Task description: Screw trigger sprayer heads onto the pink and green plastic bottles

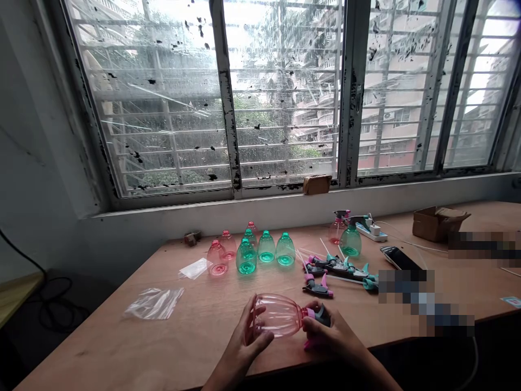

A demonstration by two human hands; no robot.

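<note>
A clear pink spray bottle lies sideways in the air over the table's front edge, its base to the left. My left hand is closed round the base end. At the neck, my right hand grips the grey and pink spray head, which sits on the bottle's mouth; whether it is tight I cannot tell. Part of the pink trigger shows below my right fingers. Beyond my hands, loose spray heads in grey, pink and teal lie in a pile with their tubes.
Several green bottles and pink bottles without heads stand at the back. Two bottles with heads, one green, stand right of them. Plastic bags, a phone, a power strip and a cardboard box lie around.
</note>
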